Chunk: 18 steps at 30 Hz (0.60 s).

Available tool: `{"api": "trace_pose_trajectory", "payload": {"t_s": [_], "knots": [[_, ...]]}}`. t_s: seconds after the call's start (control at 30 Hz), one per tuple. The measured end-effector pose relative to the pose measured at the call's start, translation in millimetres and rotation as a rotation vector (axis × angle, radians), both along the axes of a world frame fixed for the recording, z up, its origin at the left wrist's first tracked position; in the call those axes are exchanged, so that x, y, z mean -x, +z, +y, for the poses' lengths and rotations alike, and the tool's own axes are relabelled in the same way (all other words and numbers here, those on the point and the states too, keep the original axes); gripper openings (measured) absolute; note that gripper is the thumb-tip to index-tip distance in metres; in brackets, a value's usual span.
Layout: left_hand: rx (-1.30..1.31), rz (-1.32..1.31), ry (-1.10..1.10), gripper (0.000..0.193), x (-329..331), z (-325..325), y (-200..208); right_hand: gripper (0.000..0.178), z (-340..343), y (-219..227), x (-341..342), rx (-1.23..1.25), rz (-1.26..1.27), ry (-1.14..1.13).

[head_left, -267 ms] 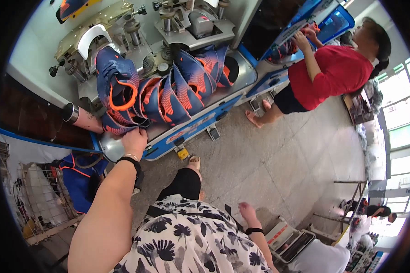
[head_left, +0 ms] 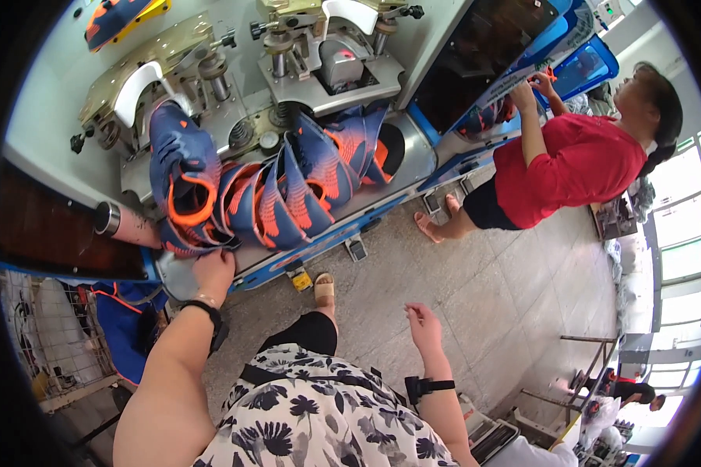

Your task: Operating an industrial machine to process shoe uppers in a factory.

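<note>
Several blue and orange shoe uppers [head_left: 273, 194] lie fanned in a row on the metal shelf [head_left: 413, 159] of the machine in front of me, and my left hand [head_left: 213, 271] rests at the near end of that row, on the lowest upper at the shelf's front edge. Its fingers are curled down over the edge of the fabric, though I cannot tell whether they are pinched shut on it or only pressing. My right hand [head_left: 424, 321] hangs in the air above the floor, well apart from the shelf, fingers loosely parted and holding nothing. The uppers lean on one another, so I judge that tugging the bottom one could drag its neighbours with it and spill them off the shelf's edge toward my sandalled foot [head_left: 324, 289] and the yellow pedal [head_left: 300, 278] below. Behind the row stand two white curved forms [head_left: 136, 89] on brass-coloured plates, with bolts and springs close enough to snag a loose edge. A blue rail runs under the shelf. To my right a person in a red shirt [head_left: 572, 167] reaches into a blue-framed rack [head_left: 576, 47]; a pale strip of label slants along its edge, too small to make out.
</note>
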<state>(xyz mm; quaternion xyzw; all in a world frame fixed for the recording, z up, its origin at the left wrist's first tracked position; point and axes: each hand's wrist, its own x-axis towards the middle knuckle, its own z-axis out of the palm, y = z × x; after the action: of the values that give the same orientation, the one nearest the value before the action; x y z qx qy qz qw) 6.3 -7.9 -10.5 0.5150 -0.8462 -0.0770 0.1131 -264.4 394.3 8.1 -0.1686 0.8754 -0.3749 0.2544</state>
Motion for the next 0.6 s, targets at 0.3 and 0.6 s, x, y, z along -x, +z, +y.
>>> {"api": "trace_pose_trajectory", "payload": {"t_s": [0.3, 0.6], "knots": [[-0.052, -0.049, 0.03, 0.025, -0.3, 3.5, 5.9, 0.019, -146.3, 78.4, 96.1, 0.206, 0.152, 0.283], [0.119, 0.084, 0.01, 0.023, -5.3, 1.4, -8.9, 0.049, -298.2, 52.9, 172.2, 0.293, 0.032, 0.332]]}}
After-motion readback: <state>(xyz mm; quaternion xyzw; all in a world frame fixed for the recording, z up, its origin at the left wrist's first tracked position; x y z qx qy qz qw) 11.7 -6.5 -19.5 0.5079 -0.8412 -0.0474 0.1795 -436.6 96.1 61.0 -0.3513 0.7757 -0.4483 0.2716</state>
